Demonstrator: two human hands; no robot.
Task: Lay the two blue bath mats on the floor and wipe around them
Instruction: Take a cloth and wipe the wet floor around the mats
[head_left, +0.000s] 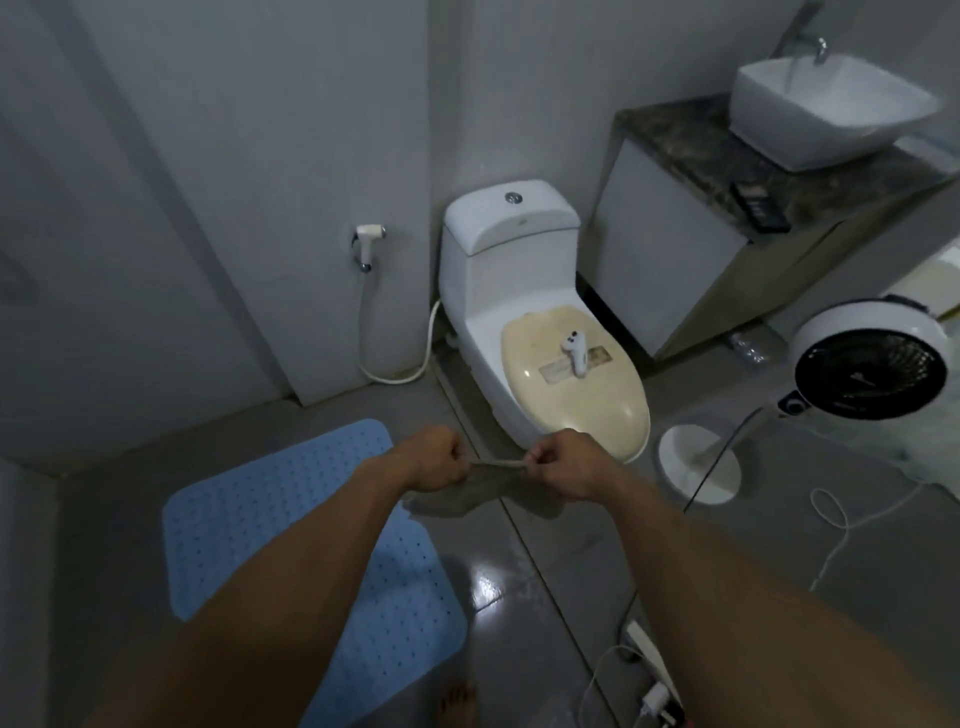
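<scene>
Both hands were raised side by side in front of the toilet (540, 332), each pinching one upper corner of a grey cloth (470, 491). Left hand (434, 460): fingers curled, thumb and forefinger clamped on the left corner. Right hand (563, 465): likewise clenched on the right corner. Between them the top edge of the cloth was drawn taut, running left to right across the view, and the rest hung slack below, towards the floor (571, 551).

One blue bath mat (270, 519) lay flat on the floor, to the left of the toilet and below the left hand; its long axis ran away from the person, slanting towards the wall. The left forearm crossed over its near right part. The left hand was therefore the nearer to the mat; the right hand hung over bare floor beside the toilet base. A second blue mat could not be seen.

Judgement: one mat appeared placed, and the cloth was spread ready for wiping. Lowering it would bring it to the floor just right of the mat's long edge, so a stroke along that edge would follow the mat's axis.

Right of the toilet stood a fan (872, 358), with cables (831, 525) trailing over the floor.
</scene>
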